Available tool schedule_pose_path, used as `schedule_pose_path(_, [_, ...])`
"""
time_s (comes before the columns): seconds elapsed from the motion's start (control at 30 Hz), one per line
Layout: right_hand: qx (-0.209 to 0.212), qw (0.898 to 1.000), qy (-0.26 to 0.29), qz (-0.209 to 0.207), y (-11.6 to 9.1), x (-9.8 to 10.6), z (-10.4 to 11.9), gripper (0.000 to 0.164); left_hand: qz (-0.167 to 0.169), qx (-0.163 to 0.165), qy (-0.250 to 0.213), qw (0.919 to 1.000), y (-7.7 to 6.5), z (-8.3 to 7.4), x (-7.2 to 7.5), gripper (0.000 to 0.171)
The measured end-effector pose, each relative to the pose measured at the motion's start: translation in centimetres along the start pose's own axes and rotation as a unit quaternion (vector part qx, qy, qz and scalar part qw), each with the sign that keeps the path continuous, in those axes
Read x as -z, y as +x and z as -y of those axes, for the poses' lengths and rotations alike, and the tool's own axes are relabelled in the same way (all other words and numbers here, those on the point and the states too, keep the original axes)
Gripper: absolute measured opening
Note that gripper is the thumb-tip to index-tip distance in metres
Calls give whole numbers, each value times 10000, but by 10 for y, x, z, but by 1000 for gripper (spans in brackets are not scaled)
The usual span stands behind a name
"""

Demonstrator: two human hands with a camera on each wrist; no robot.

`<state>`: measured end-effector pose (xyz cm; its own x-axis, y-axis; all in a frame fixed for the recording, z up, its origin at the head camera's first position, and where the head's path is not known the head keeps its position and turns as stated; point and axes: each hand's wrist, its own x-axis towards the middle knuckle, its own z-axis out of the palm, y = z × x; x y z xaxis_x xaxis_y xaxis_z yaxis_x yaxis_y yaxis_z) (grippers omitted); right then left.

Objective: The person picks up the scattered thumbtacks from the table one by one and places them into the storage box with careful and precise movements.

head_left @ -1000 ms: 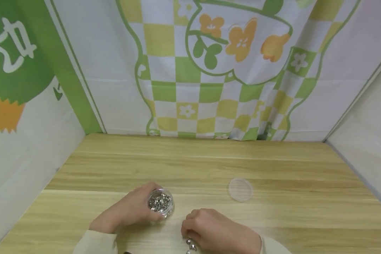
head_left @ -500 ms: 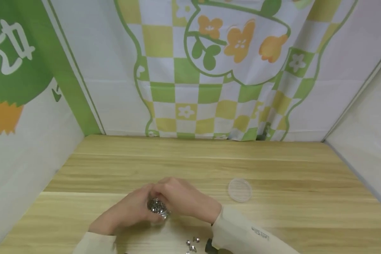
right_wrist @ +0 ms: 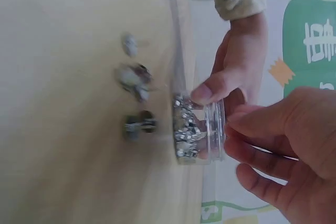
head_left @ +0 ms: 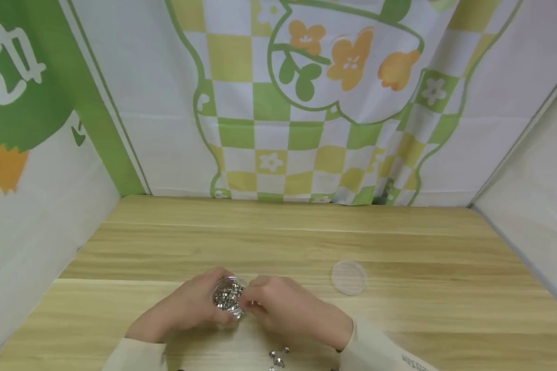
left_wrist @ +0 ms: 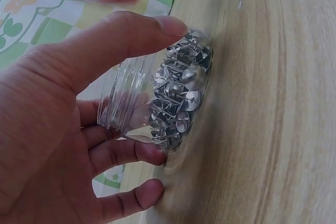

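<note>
My left hand (head_left: 192, 304) holds a clear round jar (left_wrist: 123, 95), its thumb and fingers curled about the side. Silver thumbtacks (left_wrist: 181, 95) fill the lower part, heads and pins jumbled. At the jar's right rim is my right hand (head_left: 292, 309), thumb and fingertips pinched together around a small shiny tack that is mostly hidden. The right wrist view has those fingertips (right_wrist: 241, 124) just outside the open mouth. Several loose thumbtacks (head_left: 279, 362) lie on the table in front of the jar, blurred in the right wrist view.
A clear round lid (head_left: 349, 277) lies flat on the wooden table (head_left: 422, 309), to the right of the hands. Patterned cloth (head_left: 241, 134) hangs behind the table's far edge, and pale cloth walls stand at both sides.
My right hand has gone from the loose tacks up into the jar's mouth, then back out to its right rim. The left hand keeps hold of the jar in nearly the same spot.
</note>
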<state>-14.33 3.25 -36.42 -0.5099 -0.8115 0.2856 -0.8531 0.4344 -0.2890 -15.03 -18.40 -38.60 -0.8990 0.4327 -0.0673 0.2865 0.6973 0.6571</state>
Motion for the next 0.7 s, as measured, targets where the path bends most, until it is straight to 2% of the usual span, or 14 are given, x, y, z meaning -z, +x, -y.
schedule_pose_path(0.17, [-57,9990,195,396,-34,3,6,12,-32,-24,22,10000,-2,0,1,73])
schedule_pose_path(0.3, [-36,9982,362,469,-53,2,8,10,-23,24,20,10000,-3,0,2,74])
schedule_pose_path(0.7, [44,9963,553,657,-60,-6,8,15,-39,-77,23,10000,0,2,-1,74])
